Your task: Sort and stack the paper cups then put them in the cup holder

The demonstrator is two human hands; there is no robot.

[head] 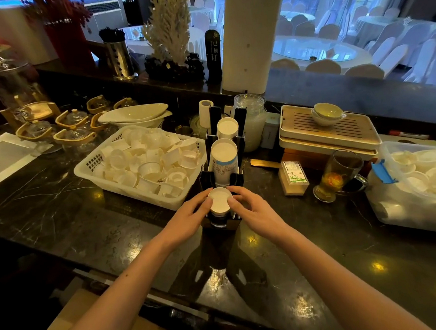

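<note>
A black cup holder (207,179) stands on the dark marble counter, with three slots in a row going away from me. The far slot holds a stack of white paper cups (227,128), bottoms up. The middle slot holds a printed stack (223,159). In the nearest slot sits a small white cup stack (219,201), bottom up. My left hand (189,217) and my right hand (253,211) hold this stack from either side, fingertips curled on its top edge. A white plastic basket (89,172) full of loose small paper cups lies to the left.
A glass mug of tea (337,176) and a small box (293,178) stand right of the holder. A clear bin (393,205) with white cups is at the far right. A wooden tea tray (329,130), a jar (251,119) and glass teapots (71,128) line the back.
</note>
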